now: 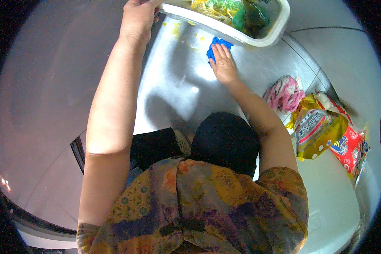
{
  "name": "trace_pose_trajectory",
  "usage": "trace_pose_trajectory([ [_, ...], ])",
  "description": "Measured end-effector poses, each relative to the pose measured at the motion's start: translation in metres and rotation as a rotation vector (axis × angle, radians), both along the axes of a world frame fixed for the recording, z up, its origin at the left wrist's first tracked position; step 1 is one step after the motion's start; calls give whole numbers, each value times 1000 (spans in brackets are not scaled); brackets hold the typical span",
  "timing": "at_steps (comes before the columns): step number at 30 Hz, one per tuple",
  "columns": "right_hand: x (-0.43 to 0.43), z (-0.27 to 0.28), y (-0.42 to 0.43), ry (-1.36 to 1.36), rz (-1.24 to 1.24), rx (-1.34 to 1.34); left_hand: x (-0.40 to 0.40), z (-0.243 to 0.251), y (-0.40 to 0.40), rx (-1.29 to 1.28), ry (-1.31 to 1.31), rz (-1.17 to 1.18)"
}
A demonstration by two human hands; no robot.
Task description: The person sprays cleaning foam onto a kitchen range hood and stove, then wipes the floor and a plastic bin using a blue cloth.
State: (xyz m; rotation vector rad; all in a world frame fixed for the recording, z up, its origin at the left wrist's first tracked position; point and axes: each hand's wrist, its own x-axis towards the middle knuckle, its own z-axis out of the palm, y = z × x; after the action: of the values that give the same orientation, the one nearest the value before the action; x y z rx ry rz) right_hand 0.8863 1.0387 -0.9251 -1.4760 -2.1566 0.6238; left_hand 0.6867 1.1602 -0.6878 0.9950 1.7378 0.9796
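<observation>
My left hand (139, 19) grips the left end of a white plastic bin's rim (206, 22) at the top of the view; some fingers are cut off by the picture's edge. Inside the bin lie yellow and green plastic bags (223, 8), with dark liquid or residue around them. Below the rim, my right hand (223, 63) presses a crumpled blue cloth (212, 52) flat on a glossy pale surface (168, 79). Yellow smears (176, 30) mark that surface to the left of the cloth, under the bin's edge.
At the right lies a crumpled pink-and-white cloth (284, 95). Beside it are a gold-and-grey printed package (320, 130) and a red package (352, 143), both bearing writing. A pale, smooth panel (330, 197) is below them. My dark-clad knee (225, 143) juts in front.
</observation>
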Motion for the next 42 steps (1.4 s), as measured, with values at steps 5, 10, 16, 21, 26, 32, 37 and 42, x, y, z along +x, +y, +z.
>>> trace_pose_trajectory([
  [5, -45, -4, 34, 31, 67, -50, -3, -8, 1, 47, -84, 1],
  [10, -88, -14, 70, 78, 223, -65, 2, -4, 0, 44, -51, 2],
  [16, -161, -16, 121, 122, 61, -96, 1, 0, -2, 30, -11, 5],
  [21, -177, -67, 146, 62, 308, 33, 14, -3, 3, 13, -81, -2],
  [26, -140, 4, 102, -332, 770, 137, -5, -3, -6, 36, -14, 52],
  [32, -75, -25, 27, 73, 682, 85, 4, 0, -1, 16, 17, 27],
  [37, -47, -5, 3, 81, 749, -211, 4, -1, 1, 32, 52, -22],
  [42, -26, 11, 42, 432, 5, -617, 5, -4, 0, 40, -1, 21],
])
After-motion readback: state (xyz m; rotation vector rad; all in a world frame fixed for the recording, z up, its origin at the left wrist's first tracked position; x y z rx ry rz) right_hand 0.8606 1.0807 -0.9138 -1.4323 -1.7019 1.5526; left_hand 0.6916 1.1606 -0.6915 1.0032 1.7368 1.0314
